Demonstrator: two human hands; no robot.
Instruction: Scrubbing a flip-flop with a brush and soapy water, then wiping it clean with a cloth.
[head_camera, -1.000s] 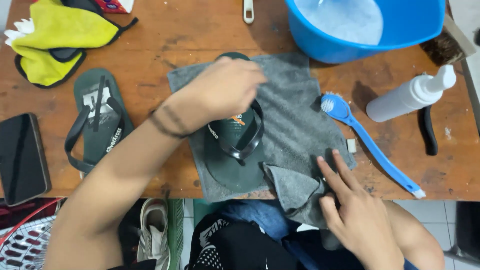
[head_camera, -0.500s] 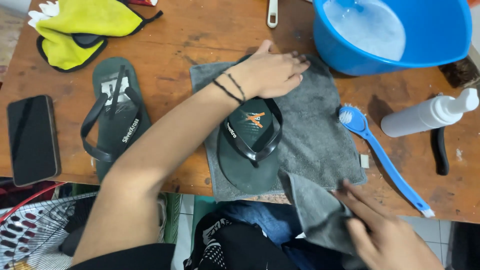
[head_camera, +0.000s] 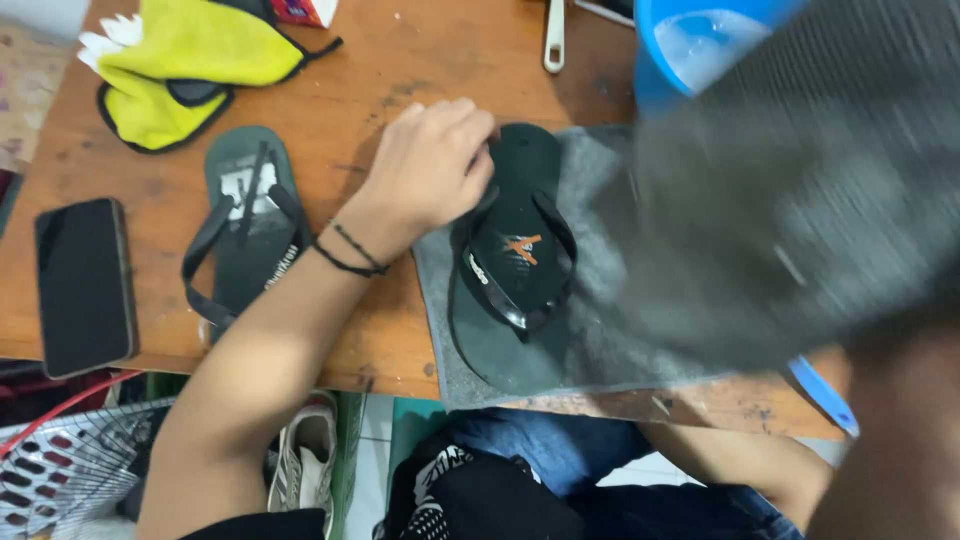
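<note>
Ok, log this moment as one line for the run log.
left hand: on dark flip-flop toe | flip-flop: on grey cloth | right hand: hidden by blurred raised cloth fold | second flip-flop: on table

The left arm reaches forward and to the right from the lower left, its forearm bare, with thin dark bands around the wrist. The left hand lies palm down, knuckles up, fingers curled close together and pressed downward. The right arm rises near the lens along the lower right edge, a dark blur of forearm. The right hand itself is hidden from view, so its grip cannot be read.
</note>
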